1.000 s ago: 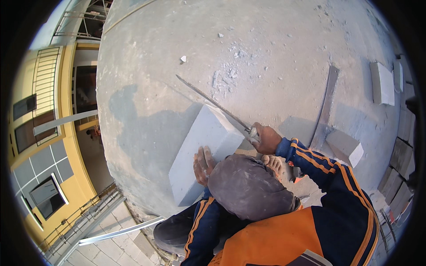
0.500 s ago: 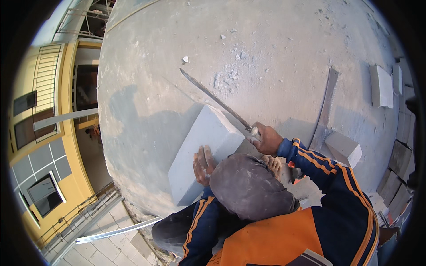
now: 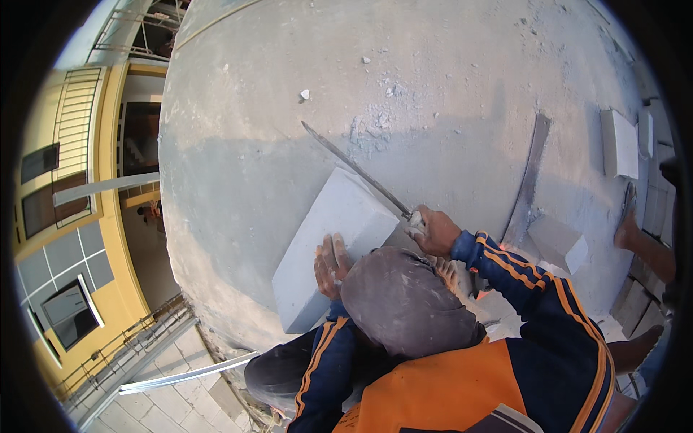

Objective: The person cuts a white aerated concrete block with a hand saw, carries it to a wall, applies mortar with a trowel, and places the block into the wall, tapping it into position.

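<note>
My left hand (image 3: 332,263) lies on a white, squared block (image 3: 317,238) in the middle of the view, its fingers stretched over the top face. My right hand (image 3: 433,231) grips the handle of a long, narrow metal blade (image 3: 357,169), which slants up and left along the block's upper right edge; whether it touches the block I cannot tell. My grey-clad knee (image 3: 401,303) is just below the block, with bare toes beside it. A wide saw blade (image 3: 528,173) lies farther right, by a block offcut (image 3: 556,245).
More blocks (image 3: 619,142) lie at the right, where another person's bare foot (image 3: 624,224) and leg show. The pale concrete surface (image 3: 253,86) carries rubble. Along the left are its edge, steel bars (image 3: 130,343), a white metal strip (image 3: 180,375) and a yellow building (image 3: 108,267).
Another person's bare foot and leg have come in at the right, and shadow has spread over the concrete. The held blade has shifted slightly right. My left hand stays on the block.
</note>
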The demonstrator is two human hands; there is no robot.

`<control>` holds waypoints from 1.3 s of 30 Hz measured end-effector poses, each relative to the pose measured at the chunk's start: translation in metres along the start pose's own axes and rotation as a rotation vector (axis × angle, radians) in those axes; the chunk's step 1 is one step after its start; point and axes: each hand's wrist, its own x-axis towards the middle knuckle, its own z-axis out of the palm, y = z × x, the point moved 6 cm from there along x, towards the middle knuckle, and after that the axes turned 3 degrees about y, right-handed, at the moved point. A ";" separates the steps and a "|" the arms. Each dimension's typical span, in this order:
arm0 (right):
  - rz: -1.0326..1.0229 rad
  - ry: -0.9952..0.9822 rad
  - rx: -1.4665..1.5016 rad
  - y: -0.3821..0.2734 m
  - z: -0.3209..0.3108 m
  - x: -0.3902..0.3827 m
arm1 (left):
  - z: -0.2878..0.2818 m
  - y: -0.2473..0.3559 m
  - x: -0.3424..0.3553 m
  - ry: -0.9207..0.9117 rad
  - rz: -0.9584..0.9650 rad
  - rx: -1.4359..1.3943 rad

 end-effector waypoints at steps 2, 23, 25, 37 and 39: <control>0.007 -0.008 -0.019 0.000 -0.002 -0.001 | 0.000 0.000 0.002 -0.001 -0.001 -0.009; -0.236 -0.029 0.088 -0.037 -0.014 0.001 | 0.004 -0.030 0.029 -0.094 0.056 -0.115; -0.147 -0.025 -0.019 -0.032 -0.015 0.003 | 0.001 -0.029 0.031 -0.085 0.050 -0.123; -0.148 0.022 0.036 -0.035 -0.026 0.009 | 0.001 -0.030 0.033 -0.062 0.061 -0.140; -0.153 0.008 0.064 -0.038 -0.026 0.009 | 0.003 -0.031 0.029 -0.086 0.044 -0.129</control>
